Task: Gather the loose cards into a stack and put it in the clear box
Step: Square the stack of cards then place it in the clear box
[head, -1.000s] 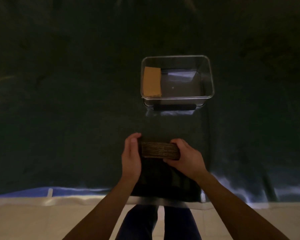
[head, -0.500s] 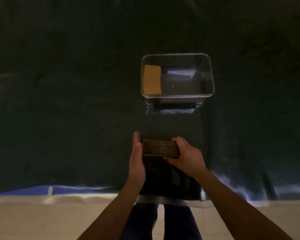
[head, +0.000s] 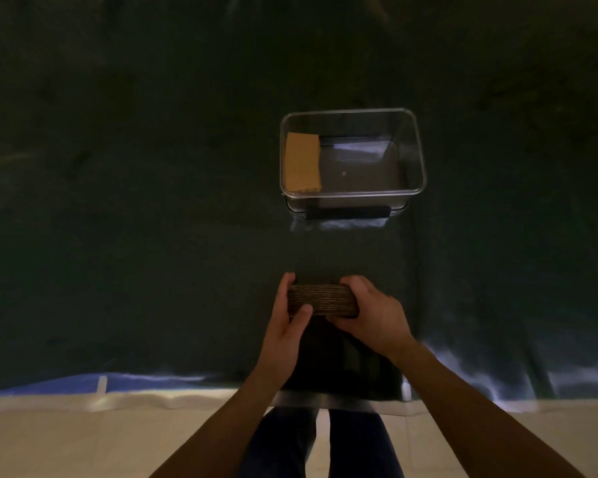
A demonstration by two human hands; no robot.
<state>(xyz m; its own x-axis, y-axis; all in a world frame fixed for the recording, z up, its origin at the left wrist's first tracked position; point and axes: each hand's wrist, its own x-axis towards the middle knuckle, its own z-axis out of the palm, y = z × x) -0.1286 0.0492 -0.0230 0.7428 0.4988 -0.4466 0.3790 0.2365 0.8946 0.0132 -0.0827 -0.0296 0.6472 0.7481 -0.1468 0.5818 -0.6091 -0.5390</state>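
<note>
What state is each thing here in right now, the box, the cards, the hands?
Clear box: open, no lid on it, upright on the dark cloth.
Tan stack: lying inside the box, against its left wall.
Card stack: gathered, edge-on, held between both hands.
Left hand: gripping the stack's left end.
Right hand: gripping the stack's right end.

— What do you have under it all?
— Your dark cloth (head: 152, 236), wrinkled, near edge ending at a pale floor (head: 83, 439).
— Anything else?
— A blue strip (head: 49, 382) along that edge, left.
</note>
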